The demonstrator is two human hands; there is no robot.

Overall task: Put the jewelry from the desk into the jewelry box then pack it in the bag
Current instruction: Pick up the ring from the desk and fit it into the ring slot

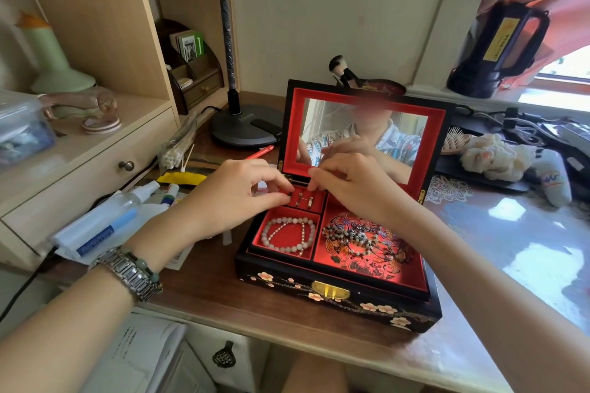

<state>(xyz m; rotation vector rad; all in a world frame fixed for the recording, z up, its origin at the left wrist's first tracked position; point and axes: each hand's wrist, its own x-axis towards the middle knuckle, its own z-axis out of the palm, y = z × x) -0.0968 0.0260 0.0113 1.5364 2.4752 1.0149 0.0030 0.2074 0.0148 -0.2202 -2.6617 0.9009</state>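
A black lacquered jewelry box (pixel 335 300) with a red lining stands open on the desk, its mirrored lid upright. A pale bead bracelet (pixel 287 234) lies in the front left compartment. A dark beaded necklace (pixel 360 239) lies in the large right compartment. Small rings (pixel 305 199) sit in the back left ring slot. My left hand (pixel 236 198) hovers at that slot's left edge, thumb and forefinger pinching something small and dark. My right hand (pixel 354 185) reaches over the slot's back right corner with curled fingers; whether they hold anything is hidden.
A black lamp base (pixel 245 128) stands behind the box, a red pen (pixel 260 152) beside it. Bottles and tubes (pixel 105 223) lie at the left under wooden shelves. A hairbrush, a white scrunchie (pixel 498 156) and cables crowd the right back. No bag is in sight.
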